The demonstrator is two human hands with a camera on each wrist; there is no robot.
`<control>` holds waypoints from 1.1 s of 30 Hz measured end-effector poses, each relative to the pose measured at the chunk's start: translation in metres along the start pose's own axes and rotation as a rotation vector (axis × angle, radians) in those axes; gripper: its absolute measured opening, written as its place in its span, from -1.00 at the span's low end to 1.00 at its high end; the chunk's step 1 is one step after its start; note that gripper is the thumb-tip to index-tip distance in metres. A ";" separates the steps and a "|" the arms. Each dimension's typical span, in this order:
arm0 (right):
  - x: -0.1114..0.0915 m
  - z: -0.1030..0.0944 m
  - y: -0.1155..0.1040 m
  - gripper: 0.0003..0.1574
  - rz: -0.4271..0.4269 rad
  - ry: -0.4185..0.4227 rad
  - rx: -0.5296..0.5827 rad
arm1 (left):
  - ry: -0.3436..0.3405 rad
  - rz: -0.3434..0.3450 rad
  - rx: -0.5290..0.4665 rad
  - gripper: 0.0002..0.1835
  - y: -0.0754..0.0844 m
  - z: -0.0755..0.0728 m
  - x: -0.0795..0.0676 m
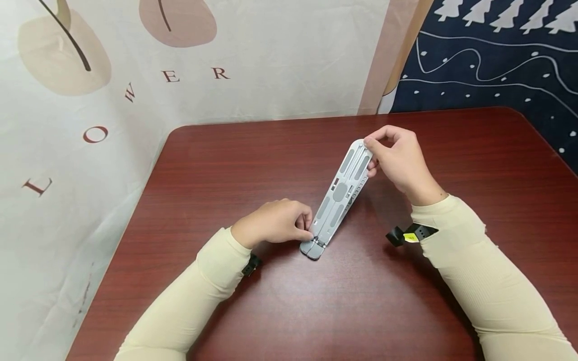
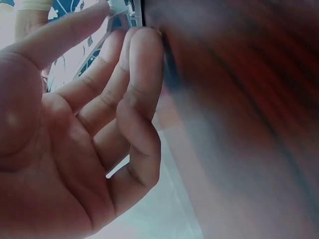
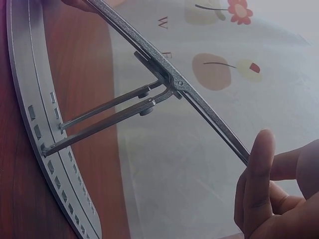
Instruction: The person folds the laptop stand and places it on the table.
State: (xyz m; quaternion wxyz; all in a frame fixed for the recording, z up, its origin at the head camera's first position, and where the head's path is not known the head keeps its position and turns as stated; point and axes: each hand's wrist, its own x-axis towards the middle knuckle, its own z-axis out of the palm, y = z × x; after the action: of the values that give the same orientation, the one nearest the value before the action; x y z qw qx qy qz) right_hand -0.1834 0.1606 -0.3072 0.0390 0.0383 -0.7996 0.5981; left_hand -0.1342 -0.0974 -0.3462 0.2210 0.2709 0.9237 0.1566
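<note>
A silver folding laptop stand [image 1: 339, 192] stands partly unfolded on the table, narrow and slanting up to the right in the head view. My right hand [image 1: 399, 160] pinches the raised end of its upper plate [image 3: 207, 119] between thumb and fingers. The left hand [image 1: 280, 221] pinches the low hinged end, beside the dark grey foot [image 1: 312, 250]. Below the upper plate, two thin support struts [image 3: 102, 122] reach the slotted base bar [image 3: 35, 74]. In the left wrist view the left hand [image 2: 94, 114] has its fingertips at the stand's edge, mostly hidden.
The stand rests on a dark red wood-grain table [image 1: 203, 175]. A pale printed cloth [image 1: 289, 60] hangs behind and left of it, a navy cloth with white trees [image 1: 487, 65] at the back right. A black wrist camera [image 1: 395, 236] juts from the right sleeve.
</note>
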 end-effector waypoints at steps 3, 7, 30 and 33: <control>0.000 0.000 0.000 -0.75 0.003 -0.003 0.003 | -0.033 0.002 0.001 -0.73 0.002 0.001 -0.001; -0.001 0.000 0.000 -0.77 0.002 0.000 0.007 | -0.054 0.007 0.029 -0.66 0.004 0.003 -0.001; -0.004 -0.004 -0.002 -0.74 -0.005 -0.008 -0.003 | -0.051 0.028 0.047 -0.57 0.004 0.005 -0.003; -0.004 -0.004 -0.001 -0.75 -0.009 -0.008 -0.002 | -0.062 0.030 0.045 -0.51 0.004 0.005 -0.003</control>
State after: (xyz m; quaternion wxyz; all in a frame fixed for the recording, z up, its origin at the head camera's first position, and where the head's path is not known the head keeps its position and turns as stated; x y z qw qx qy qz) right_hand -0.1795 0.1642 -0.3054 0.0386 0.0440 -0.8002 0.5968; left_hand -0.1273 -0.0952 -0.3475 0.2411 0.2944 0.9155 0.1307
